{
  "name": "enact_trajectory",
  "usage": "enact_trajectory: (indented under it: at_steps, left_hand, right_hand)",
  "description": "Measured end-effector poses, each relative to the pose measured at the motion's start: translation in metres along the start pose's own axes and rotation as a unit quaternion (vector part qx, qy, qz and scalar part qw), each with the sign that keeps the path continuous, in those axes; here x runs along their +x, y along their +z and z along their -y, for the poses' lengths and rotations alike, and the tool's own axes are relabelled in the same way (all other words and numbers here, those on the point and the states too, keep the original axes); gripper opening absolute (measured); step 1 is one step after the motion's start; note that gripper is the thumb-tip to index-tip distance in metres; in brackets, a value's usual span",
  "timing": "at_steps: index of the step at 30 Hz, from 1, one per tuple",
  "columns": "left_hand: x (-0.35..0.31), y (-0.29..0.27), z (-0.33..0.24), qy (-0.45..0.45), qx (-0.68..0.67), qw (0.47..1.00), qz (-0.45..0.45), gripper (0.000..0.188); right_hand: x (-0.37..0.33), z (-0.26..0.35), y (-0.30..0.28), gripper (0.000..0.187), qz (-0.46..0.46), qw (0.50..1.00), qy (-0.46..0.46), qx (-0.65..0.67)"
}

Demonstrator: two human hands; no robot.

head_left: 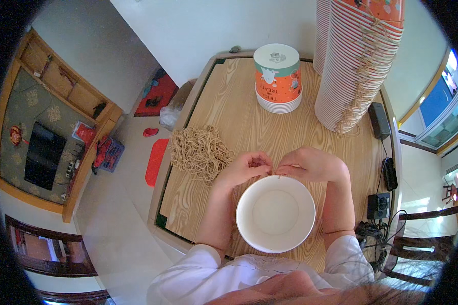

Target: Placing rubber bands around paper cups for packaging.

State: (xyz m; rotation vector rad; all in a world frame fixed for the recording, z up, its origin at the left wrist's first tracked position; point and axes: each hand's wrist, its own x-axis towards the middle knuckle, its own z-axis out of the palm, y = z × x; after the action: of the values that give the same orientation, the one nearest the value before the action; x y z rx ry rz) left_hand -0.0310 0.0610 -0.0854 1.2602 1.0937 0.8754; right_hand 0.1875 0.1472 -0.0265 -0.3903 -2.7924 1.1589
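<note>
**On a wooden table, twine is worked at the far rim of a paper bucket**

On the wooden table (224,109), seen from overhead, a white paper bucket (275,213) stands open, directly in front of the person. Both hands are brought together at its far rim. The left hand (247,166) and the right hand (310,163) are each pinched closed, fingertips nearly touching, apparently on a thin strand of twine (276,176); the strand itself is barely visible.

A loose pile of twine pieces (199,151) lies just left of the left hand. Farther back, a short stack of printed orange buckets (277,79) is set upside down, and a tall leaning stack of buckets (359,61) with twine handles hanging is seen at the right. Judging by these, many buckets are already finished, and a good supply of twine is left.

The tall stack is cut off by the upper edge. Whether the strand is threaded or knotted cannot be told. Black adapters and cables (384,201) are gathered at the table's right edge.
</note>
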Motion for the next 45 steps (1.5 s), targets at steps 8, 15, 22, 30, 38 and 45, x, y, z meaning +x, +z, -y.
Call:
enact_trajectory:
  at_steps: [8,15,22,30,38,45]
  left_hand:
    - [0.0,0.003,-0.002,-0.024,-0.054,0.997,-0.056,0.021]
    - [-0.001,0.006,-0.008,0.008,-0.083,0.996,-0.03,0.035]
    - [0.003,0.007,-0.002,-0.002,-0.077,0.995,-0.068,0.034]
    - [0.0,0.001,-0.003,0.019,-0.014,0.997,-0.068,0.031]
    - [0.014,0.002,0.018,0.034,-0.021,0.996,-0.08,0.03]
    - [0.017,0.007,0.015,-0.012,-0.063,0.994,-0.089,0.031]
  right_hand:
    - [0.004,-0.005,0.001,0.016,-0.055,0.998,0.007,0.024]
    - [0.01,-0.004,0.005,0.014,-0.07,0.997,0.03,-0.005]
    - [0.017,0.006,0.011,0.029,-0.08,0.995,0.044,0.046]
    - [0.014,-0.002,0.011,0.023,-0.077,0.994,0.067,0.034]
    - [0.021,-0.024,0.008,0.02,-0.037,0.996,0.042,0.075]
    - [0.027,-0.035,0.01,0.018,-0.037,0.99,-0.029,0.13]
